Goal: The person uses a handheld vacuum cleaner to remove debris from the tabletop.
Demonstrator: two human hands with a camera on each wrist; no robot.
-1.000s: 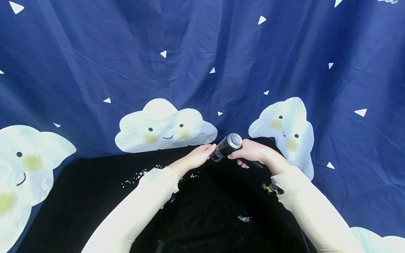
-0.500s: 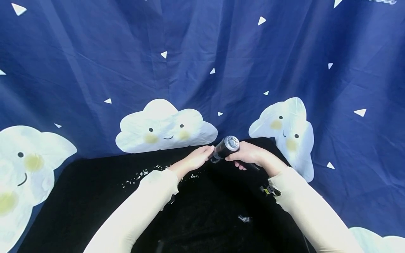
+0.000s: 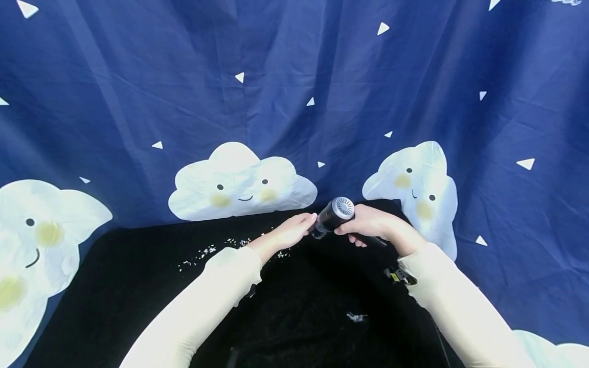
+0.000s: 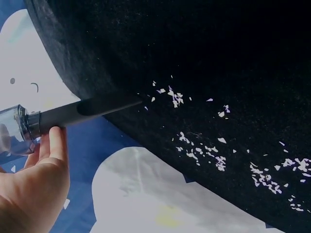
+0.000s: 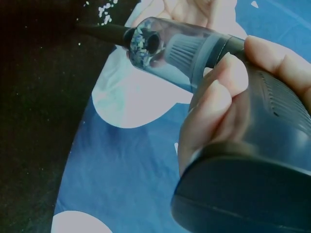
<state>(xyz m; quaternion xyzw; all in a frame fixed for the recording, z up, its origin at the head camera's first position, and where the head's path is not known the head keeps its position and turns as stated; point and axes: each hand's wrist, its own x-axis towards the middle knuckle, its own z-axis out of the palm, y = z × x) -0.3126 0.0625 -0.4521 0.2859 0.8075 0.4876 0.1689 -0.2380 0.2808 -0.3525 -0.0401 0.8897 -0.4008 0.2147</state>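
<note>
- While the right hand (image 3: 375, 225) grips the handheld vacuum (image 3: 335, 215) at the far edge of the black mat (image 3: 138, 286), the left hand (image 3: 287, 232) steadies its nozzle (image 4: 85, 110) with straight fingers.
- White scraps (image 4: 214, 153) lie scattered on the mat, just beside the nozzle tip.
- Beyond the mat, a navy cloud-print cloth (image 3: 294, 92) covers everything.

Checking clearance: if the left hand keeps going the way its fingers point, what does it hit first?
The left hand is already against the handheld vacuum: its fingertips touch the black nozzle. Nothing else lies between.
</note>
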